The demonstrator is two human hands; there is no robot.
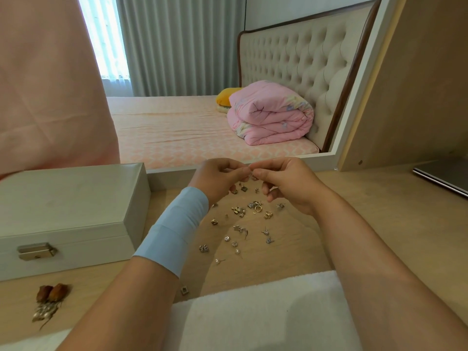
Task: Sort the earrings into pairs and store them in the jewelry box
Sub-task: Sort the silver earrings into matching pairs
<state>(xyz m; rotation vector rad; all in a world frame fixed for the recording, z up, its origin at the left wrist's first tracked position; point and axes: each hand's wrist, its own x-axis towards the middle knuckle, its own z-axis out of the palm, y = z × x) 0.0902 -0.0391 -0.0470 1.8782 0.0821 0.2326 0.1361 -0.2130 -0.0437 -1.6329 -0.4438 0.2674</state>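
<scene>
Several small earrings (pixel 255 209) lie scattered on the wooden dresser top (pixel 367 214), silver and gold studs and hoops. My left hand (pixel 217 177) and my right hand (pixel 286 183) are raised above the far end of the pile, fingertips meeting. Together they pinch a tiny earring (pixel 254 177) between thumbs and forefingers; most of it is hidden. A blue band wraps my left wrist. The white jewelry box (pixel 68 214) stands closed at the left, its metal clasp (pixel 36 251) facing me.
A brown and beaded ornament (pixel 49 300) lies at the front left. One square stud (pixel 184 290) sits apart near a white towel (pixel 266 312) along the front edge. A mirror behind the dresser reflects a bed. A flat silver device (pixel 445 178) rests at the right.
</scene>
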